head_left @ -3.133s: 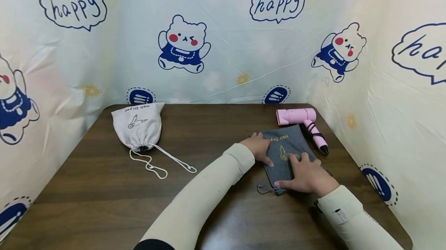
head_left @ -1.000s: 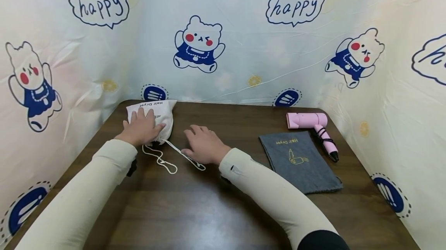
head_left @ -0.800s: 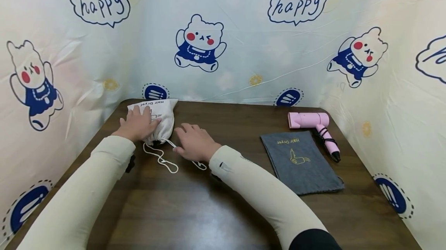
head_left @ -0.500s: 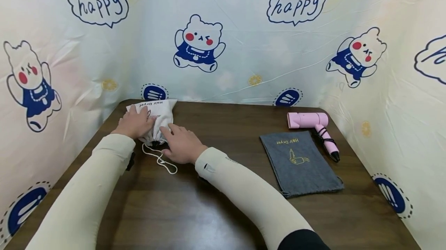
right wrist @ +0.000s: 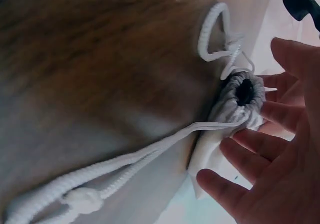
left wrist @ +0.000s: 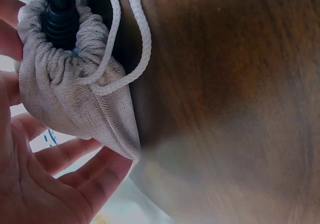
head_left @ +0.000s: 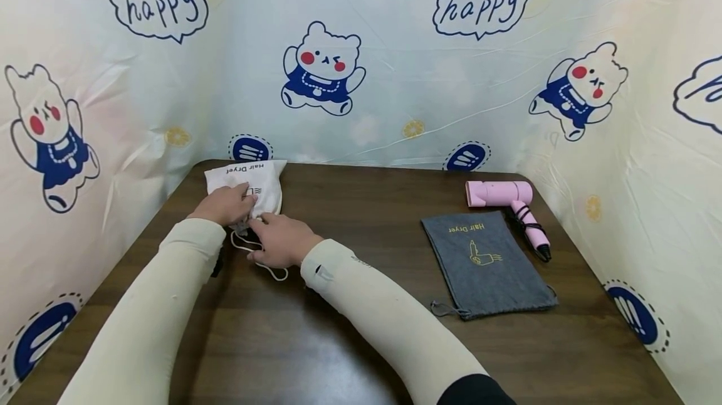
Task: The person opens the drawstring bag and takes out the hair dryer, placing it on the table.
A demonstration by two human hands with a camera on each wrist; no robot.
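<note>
A white drawstring bag printed "Hair Dryer" (head_left: 269,187) lies at the table's back left. My left hand (head_left: 224,205) rests on its left side, and in the left wrist view the fingers of that hand (left wrist: 55,179) spread along the cloth (left wrist: 75,103). At the gathered mouth, my right hand (head_left: 283,241) touches the bag with fingers slightly bent, over one cord. Inside the mouth a black ribbed end (left wrist: 62,26) shows. The white cords (right wrist: 135,159) trail on the table in the right wrist view.
A grey drawstring bag (head_left: 491,267) lies flat on the right of the brown table (head_left: 361,204). Behind it is a pink hair dryer (head_left: 499,194) with its black cord wound round the handle. A printed curtain (head_left: 383,79) surrounds the table's back and sides.
Both hands have left the grey bag for the white one. Lately my right hand has moved left to the bag's mouth, and my left hand has slid slightly toward the mouth.
</note>
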